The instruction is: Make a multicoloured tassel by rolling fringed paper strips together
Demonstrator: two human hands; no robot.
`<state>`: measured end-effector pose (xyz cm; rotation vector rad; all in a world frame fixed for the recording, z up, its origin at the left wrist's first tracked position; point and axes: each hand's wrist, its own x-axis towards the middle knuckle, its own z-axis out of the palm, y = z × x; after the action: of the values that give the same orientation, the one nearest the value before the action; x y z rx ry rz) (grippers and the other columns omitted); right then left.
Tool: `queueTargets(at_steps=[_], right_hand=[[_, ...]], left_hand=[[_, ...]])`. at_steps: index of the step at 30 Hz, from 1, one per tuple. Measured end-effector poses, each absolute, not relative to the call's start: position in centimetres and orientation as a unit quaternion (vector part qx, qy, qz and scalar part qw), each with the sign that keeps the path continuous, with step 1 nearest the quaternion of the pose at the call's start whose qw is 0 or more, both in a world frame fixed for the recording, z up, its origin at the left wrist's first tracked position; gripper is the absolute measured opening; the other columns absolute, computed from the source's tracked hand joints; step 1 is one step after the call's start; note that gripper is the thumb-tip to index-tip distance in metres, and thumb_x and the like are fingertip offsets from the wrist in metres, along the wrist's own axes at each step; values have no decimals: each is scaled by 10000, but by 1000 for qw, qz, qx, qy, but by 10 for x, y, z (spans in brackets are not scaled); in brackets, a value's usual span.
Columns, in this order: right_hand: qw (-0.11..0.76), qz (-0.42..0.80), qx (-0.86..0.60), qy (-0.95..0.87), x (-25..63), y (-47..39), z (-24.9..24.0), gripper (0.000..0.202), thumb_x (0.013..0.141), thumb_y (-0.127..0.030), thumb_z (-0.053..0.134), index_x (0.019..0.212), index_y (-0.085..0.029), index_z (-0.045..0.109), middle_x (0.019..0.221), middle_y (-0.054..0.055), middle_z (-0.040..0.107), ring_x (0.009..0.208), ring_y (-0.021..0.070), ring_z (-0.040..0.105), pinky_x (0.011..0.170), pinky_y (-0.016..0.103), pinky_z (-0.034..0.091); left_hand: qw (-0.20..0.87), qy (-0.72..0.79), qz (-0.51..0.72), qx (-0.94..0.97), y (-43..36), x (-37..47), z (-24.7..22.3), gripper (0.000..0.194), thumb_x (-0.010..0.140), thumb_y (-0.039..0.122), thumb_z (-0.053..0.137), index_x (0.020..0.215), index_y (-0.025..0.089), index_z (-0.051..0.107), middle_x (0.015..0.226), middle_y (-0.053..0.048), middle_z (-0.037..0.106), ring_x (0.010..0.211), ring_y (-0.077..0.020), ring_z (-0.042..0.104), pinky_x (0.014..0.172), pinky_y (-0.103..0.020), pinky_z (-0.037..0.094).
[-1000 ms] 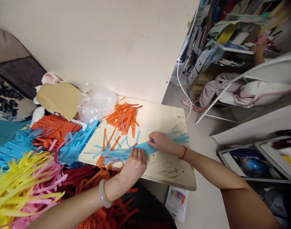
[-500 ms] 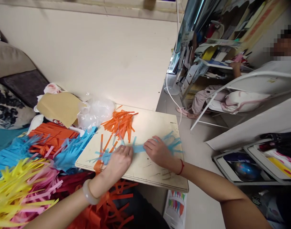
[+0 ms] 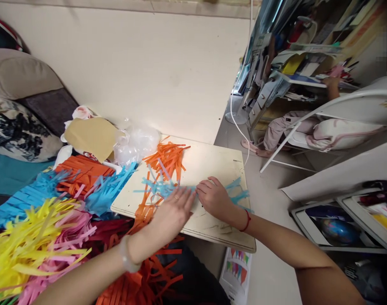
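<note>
A blue fringed tissue-paper tassel (image 3: 161, 187) lies across a pale wooden board (image 3: 209, 159), its cut strips spreading at both ends. My left hand (image 3: 177, 207) rests over the tassel's middle with fingers stretched out and nearly flat. Close beside it, my right hand (image 3: 214, 197) has bent fingers gathered on the blue paper; the fingertips are partly hidden. Behind the tassel sits a bunch of orange paper strips (image 3: 168, 157). More orange strips (image 3: 145, 212) hang over the board's front left edge.
Yellow fringe (image 3: 37, 237), pink fringe (image 3: 73, 224) and blue fringe (image 3: 28, 199) are heaped at left. A clear plastic bag (image 3: 136, 146) and brown paper (image 3: 92, 137) lie behind them. A white cable (image 3: 233, 106) hangs down. A person sits on a white chair (image 3: 349, 99) at right.
My left hand has gone from curled on the blue tassel to fingers stretched out, moving closer to my right hand. My right hand stays on the tassel. The view has shifted slightly.
</note>
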<state>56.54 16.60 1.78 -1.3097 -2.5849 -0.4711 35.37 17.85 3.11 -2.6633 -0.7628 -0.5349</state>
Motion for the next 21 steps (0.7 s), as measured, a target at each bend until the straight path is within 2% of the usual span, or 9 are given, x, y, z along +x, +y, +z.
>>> queueTargets(at_steps=[3, 7, 11, 15, 17, 19, 21], right_hand=[[80, -156, -423, -889, 563, 159, 8, 225, 928, -100, 423, 876, -122, 641, 871, 88, 637, 900, 209, 519, 947, 416, 342], [32, -154, -399, -903, 568, 149, -5, 222, 926, -90, 416, 853, -113, 624, 872, 97, 618, 861, 213, 513, 883, 410, 385], [33, -152, -406, -901, 579, 145, -12, 237, 919, -74, 404, 887, -118, 634, 926, 106, 633, 879, 213, 529, 867, 402, 408], [48, -127, -419, -898, 585, 142, -16, 251, 929, -85, 396, 962, -131, 641, 967, 114, 647, 932, 213, 543, 897, 408, 410], [53, -121, -418, -899, 582, 140, -15, 253, 931, -87, 397, 982, -131, 641, 981, 119, 650, 947, 214, 549, 903, 409, 412], [53, -121, -414, -901, 577, 139, -13, 254, 931, -89, 396, 970, -125, 645, 976, 120, 654, 938, 215, 555, 889, 402, 423], [50, -129, -408, -902, 571, 137, -10, 263, 933, -93, 388, 952, -114, 650, 970, 123, 659, 922, 219, 561, 866, 400, 437]], left_hand=[[187, -250, -162, -936, 171, 381, -5, 371, 841, 3, 399, 1169, -9, 572, 1126, -206, 679, 1075, -267, 645, 970, -418, 483], [180, -255, -144, -939, 177, 361, -25, 352, 831, -22, 391, 1086, 24, 629, 1042, -185, 713, 988, -254, 683, 905, -395, 531], [200, -289, -138, -926, 188, 305, -8, 364, 822, -13, 392, 1087, 11, 640, 1082, -211, 696, 993, -295, 679, 890, -425, 544], [237, -396, -93, -882, 183, 272, 28, 418, 804, -35, 342, 1123, -31, 613, 1125, -274, 656, 965, -354, 676, 786, -474, 564], [229, -399, -107, -882, 171, 284, 35, 439, 823, -14, 327, 1187, -34, 570, 1224, -289, 599, 1095, -364, 620, 854, -490, 540], [168, -318, -131, -924, 158, 314, 28, 449, 857, 30, 359, 1276, 35, 520, 1282, -203, 595, 1203, -291, 563, 968, -433, 498], [156, -249, -146, -945, 151, 346, 13, 413, 856, 15, 366, 1223, 35, 556, 1212, -177, 644, 1157, -261, 594, 992, -412, 479]])
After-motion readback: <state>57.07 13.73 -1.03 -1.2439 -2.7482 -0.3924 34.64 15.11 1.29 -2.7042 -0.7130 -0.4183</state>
